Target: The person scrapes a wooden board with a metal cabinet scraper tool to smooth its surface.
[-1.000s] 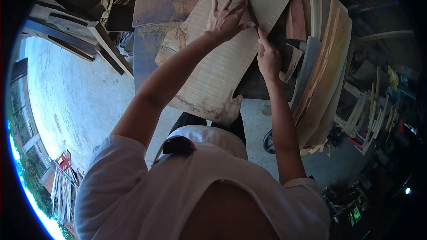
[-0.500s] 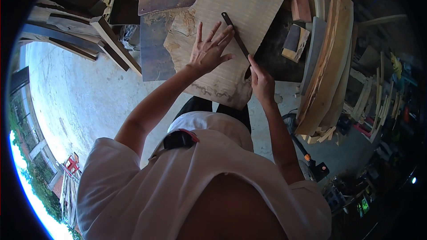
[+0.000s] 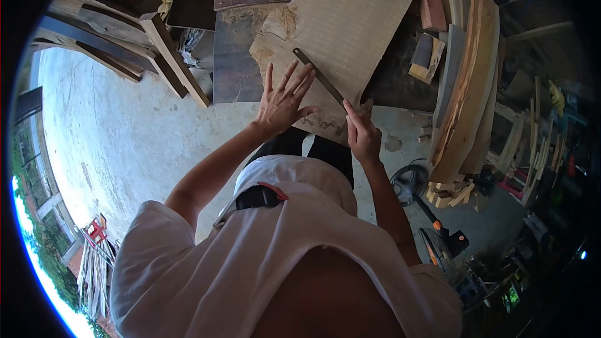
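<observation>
Where the worktop (image 3: 236, 74) ends at its near edge, we see the pale wooden slab (image 3: 357, 22) jutting past it. Our left hand (image 3: 280, 106) is splayed, palm down, over the slab's ragged left edge, while our right hand (image 3: 364, 134), by its near right corner, grasps the lower end of the narrow dark bar (image 3: 321, 79). From that fist we find the bar's long axis slanting forward and left, its free end just beyond the left fingertips; whether they touch we cannot tell.

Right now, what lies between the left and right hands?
In the head view, part of the dark bar lies there, over the pale board.
</observation>
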`<state>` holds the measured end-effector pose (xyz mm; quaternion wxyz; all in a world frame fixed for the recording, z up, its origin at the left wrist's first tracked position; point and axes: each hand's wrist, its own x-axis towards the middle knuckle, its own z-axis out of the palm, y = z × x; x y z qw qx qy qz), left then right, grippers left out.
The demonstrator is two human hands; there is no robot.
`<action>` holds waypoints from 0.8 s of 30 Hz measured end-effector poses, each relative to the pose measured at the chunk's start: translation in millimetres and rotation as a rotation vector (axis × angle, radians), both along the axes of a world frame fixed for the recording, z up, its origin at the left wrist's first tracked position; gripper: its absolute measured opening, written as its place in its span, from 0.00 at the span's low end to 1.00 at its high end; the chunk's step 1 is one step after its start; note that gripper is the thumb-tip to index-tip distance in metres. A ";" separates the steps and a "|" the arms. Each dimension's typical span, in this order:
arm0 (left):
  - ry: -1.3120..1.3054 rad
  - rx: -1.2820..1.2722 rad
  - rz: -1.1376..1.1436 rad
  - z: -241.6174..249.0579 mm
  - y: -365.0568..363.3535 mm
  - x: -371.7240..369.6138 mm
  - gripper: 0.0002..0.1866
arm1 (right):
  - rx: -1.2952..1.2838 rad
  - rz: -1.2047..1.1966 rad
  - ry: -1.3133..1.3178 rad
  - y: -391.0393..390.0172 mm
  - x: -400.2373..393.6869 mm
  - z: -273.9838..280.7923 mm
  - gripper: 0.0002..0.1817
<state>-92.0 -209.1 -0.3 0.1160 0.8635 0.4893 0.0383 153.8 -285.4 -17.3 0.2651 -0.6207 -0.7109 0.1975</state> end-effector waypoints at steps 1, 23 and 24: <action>0.000 0.001 0.002 0.7 -8.8 -7.8 0.48 | -0.086 0.036 -0.045 -2.7 -2.1 1.4 0.25; 0.006 -0.112 0.080 -17.3 -67.6 -22.4 0.43 | -0.095 0.228 -0.225 -34.0 3.3 -2.4 0.28; -0.004 -0.109 0.081 -18.7 -71.4 -19.7 0.44 | -0.095 0.231 -0.250 -37.6 5.2 -3.6 0.30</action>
